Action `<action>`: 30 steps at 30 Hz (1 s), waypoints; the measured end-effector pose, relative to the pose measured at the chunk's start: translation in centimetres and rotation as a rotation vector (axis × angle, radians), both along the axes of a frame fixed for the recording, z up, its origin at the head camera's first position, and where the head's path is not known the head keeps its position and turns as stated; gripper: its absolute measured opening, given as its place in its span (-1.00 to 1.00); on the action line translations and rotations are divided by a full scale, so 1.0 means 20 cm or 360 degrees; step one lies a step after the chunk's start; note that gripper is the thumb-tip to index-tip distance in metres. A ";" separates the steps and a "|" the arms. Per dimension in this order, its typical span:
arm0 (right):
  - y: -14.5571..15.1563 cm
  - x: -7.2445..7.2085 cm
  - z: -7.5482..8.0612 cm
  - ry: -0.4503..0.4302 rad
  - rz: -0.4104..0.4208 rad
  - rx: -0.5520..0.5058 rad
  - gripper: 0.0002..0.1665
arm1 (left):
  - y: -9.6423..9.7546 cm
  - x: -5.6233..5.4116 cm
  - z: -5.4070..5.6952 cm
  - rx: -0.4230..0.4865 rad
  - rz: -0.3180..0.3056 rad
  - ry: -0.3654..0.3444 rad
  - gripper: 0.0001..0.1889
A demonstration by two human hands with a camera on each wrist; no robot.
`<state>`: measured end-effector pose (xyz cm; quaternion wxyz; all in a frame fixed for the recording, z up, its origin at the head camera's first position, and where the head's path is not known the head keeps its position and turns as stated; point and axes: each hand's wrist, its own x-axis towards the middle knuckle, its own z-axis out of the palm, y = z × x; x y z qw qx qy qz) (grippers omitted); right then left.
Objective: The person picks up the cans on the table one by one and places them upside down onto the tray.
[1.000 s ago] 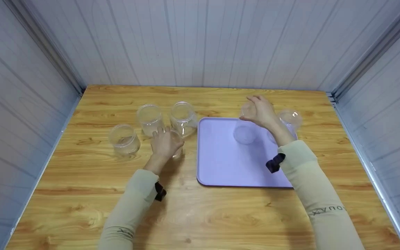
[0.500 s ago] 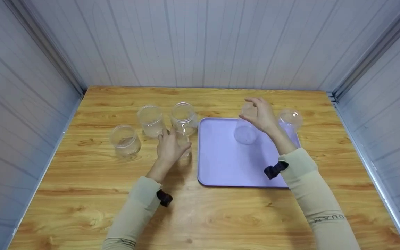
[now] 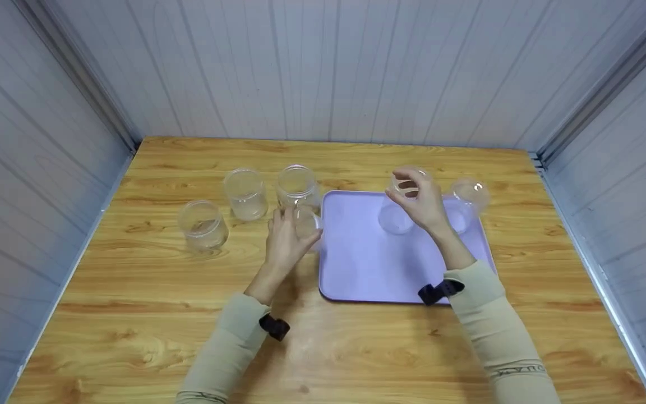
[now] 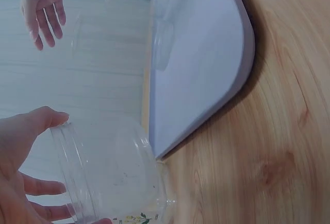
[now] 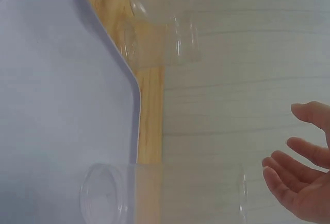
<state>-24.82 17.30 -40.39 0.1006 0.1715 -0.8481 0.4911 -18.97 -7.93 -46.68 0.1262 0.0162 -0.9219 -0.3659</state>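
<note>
My left hand (image 3: 285, 241) grips a clear plastic jar (image 3: 307, 224) around its rim, held up at the left edge of the purple tray (image 3: 368, 269). In the left wrist view that jar (image 4: 113, 167) is tilted, and a small yellow-green print shows on it. Over the tray, my right hand (image 3: 427, 205) has loosely bent fingers with nothing between them. A tall clear jar (image 3: 396, 219) stands on the tray just beside it; in the right wrist view a gap separates the right hand (image 5: 301, 170) from this jar (image 5: 185, 193). Another clear jar (image 3: 463, 210) stands farther right on the tray.
On the wooden table (image 3: 132, 269) left of the tray stand a short clear jar (image 3: 203, 227), a second jar (image 3: 246, 196) and a third jar (image 3: 296, 182) close to the tray. Pale panel walls (image 3: 323, 67) enclose the table at the back and sides.
My left hand has carried its jar rightward from among the standing jars to the tray's edge. The right hand has drawn back slightly toward me, uncovering more of the tall jar's top.
</note>
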 end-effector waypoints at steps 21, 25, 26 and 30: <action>-0.09 0.15 -0.10 -0.0005 0.0155 -0.0387 -0.57 | 0.09 0.05 0.06 0.0368 -0.0032 0.0274 -0.32; -0.13 0.19 -0.09 -0.0074 0.0182 -0.0454 -0.57 | 0.10 0.05 0.05 0.0451 -0.0047 0.0359 -0.35; -0.14 0.21 -0.08 -0.0092 0.0196 -0.0472 -0.57 | 0.11 0.05 0.05 0.0474 -0.0053 0.0382 -0.36; -0.17 0.26 -0.04 -0.0134 0.0221 -0.0506 -0.56 | 0.12 0.06 0.04 0.0542 -0.0064 0.0462 -0.38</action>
